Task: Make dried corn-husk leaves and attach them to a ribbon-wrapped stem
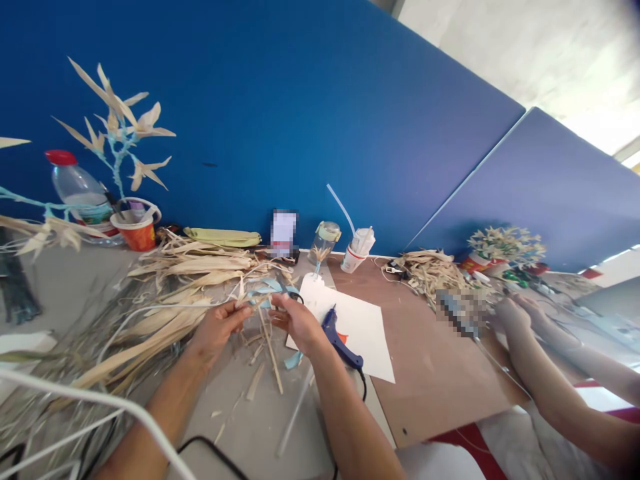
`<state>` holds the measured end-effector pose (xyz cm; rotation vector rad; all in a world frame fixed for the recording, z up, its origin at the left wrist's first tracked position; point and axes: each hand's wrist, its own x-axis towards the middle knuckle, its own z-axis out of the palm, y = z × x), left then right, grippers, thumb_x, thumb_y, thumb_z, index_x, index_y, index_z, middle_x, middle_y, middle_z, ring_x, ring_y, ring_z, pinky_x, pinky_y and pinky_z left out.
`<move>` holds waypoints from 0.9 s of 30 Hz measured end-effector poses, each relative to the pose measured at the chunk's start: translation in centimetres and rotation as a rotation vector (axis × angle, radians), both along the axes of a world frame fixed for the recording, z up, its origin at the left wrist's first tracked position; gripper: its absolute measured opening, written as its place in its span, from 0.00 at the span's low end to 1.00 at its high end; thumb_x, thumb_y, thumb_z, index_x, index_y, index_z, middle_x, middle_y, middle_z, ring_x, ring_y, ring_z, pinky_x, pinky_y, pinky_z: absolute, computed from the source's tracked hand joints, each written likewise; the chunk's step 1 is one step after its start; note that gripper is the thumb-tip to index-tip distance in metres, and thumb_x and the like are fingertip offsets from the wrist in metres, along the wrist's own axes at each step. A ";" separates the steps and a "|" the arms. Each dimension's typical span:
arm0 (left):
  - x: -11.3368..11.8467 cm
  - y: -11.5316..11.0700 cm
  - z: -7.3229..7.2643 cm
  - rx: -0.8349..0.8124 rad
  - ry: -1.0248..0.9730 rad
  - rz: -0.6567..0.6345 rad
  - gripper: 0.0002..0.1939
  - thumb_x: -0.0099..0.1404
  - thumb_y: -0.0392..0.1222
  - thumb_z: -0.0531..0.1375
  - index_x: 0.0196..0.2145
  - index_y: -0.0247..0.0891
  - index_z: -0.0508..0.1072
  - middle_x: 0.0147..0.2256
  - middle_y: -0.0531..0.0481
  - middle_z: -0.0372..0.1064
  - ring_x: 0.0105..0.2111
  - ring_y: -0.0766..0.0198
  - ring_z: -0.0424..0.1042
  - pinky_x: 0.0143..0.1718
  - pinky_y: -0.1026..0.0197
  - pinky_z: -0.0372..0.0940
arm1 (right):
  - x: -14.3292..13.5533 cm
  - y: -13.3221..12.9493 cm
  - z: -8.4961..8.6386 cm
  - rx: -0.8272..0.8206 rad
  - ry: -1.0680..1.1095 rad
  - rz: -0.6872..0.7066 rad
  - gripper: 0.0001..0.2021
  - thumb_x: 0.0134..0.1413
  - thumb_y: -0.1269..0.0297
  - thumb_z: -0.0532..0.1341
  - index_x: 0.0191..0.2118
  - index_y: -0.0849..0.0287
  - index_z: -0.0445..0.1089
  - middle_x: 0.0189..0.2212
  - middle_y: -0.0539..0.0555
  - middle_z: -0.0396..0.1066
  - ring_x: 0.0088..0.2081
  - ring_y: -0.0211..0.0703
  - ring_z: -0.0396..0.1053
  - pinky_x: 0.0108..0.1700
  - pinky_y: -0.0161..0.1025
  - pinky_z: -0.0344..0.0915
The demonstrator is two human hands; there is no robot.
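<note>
My left hand [223, 325] and my right hand [295, 320] come close together over the grey table, fingers bent inward. Both pinch at small pale husk pieces, too small to make out exactly. Light blue strips [265, 287] lie just behind my fingertips. Below them a thin straw-coloured stalk [271, 350] slants down toward the table. A blue glue gun [342, 340] rests on white paper [373, 327] to the right of my right hand. Dried corn husks [165, 320] spread out to the left of my left hand.
Red cup [136, 233] with husk flowers and a bottle [83, 193] stand back left. A jar [325, 243], white cup [356, 252] and phone [283, 233] line the blue partition. White cables cross the front left. Another person's arms [545, 373] are at right, near a husk pile [430, 273].
</note>
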<state>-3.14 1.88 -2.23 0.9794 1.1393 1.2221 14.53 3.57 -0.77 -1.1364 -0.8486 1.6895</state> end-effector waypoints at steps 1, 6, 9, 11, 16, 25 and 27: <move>0.0 0.0 -0.1 -0.005 -0.001 -0.009 0.16 0.47 0.50 0.69 0.26 0.35 0.74 0.21 0.56 0.64 0.21 0.70 0.57 0.24 0.65 0.52 | -0.1 -0.1 -0.1 0.085 -0.101 -0.026 0.09 0.49 0.59 0.65 0.35 0.58 0.75 0.31 0.51 0.71 0.34 0.39 0.68 0.40 0.36 0.64; 0.3 0.0 -0.5 -0.011 0.002 -0.053 0.16 0.49 0.49 0.69 0.29 0.34 0.75 0.25 0.53 0.67 0.24 0.68 0.62 0.26 0.64 0.55 | -0.6 -0.7 0.0 0.382 -0.269 0.115 0.05 0.47 0.67 0.63 0.32 0.58 0.75 0.28 0.49 0.70 0.31 0.37 0.65 0.38 0.35 0.61; 0.7 -0.1 -0.5 -0.029 -0.024 -0.064 0.16 0.48 0.48 0.70 0.29 0.34 0.74 0.26 0.52 0.68 0.25 0.66 0.63 0.28 0.63 0.57 | -0.9 -1.2 0.4 0.433 -0.298 0.122 0.05 0.46 0.64 0.64 0.29 0.59 0.73 0.26 0.48 0.69 0.29 0.36 0.62 0.34 0.34 0.59; 0.8 -0.3 -0.4 -0.038 -0.036 -0.073 0.15 0.47 0.48 0.70 0.27 0.34 0.74 0.26 0.52 0.68 0.26 0.66 0.63 0.28 0.62 0.57 | -1.1 -1.4 0.6 0.446 -0.309 0.082 0.06 0.46 0.63 0.63 0.27 0.60 0.71 0.25 0.48 0.67 0.27 0.35 0.60 0.33 0.33 0.57; 0.7 -0.8 0.2 -0.011 -0.116 -0.103 0.15 0.51 0.49 0.69 0.31 0.36 0.74 0.28 0.53 0.67 0.27 0.67 0.62 0.29 0.64 0.57 | -1.1 -1.2 0.6 0.383 -0.255 -0.024 0.07 0.43 0.62 0.63 0.23 0.60 0.68 0.20 0.46 0.62 0.25 0.34 0.56 0.29 0.33 0.53; 0.7 -1.3 1.4 0.119 -0.407 -0.184 0.11 0.59 0.45 0.65 0.27 0.38 0.68 0.18 0.59 0.55 0.20 0.71 0.52 0.26 0.65 0.56 | -0.1 -0.4 1.0 0.298 -0.077 -0.203 0.09 0.36 0.61 0.65 0.19 0.58 0.66 0.17 0.44 0.61 0.23 0.34 0.53 0.30 0.34 0.51; 0.5 -1.1 0.8 0.094 -0.412 -0.171 0.10 0.56 0.43 0.67 0.29 0.38 0.71 0.21 0.57 0.61 0.22 0.71 0.58 0.28 0.65 0.58 | -0.2 -0.5 1.2 0.292 -0.041 -0.174 0.09 0.36 0.61 0.65 0.19 0.59 0.66 0.17 0.44 0.60 0.23 0.34 0.53 0.30 0.34 0.50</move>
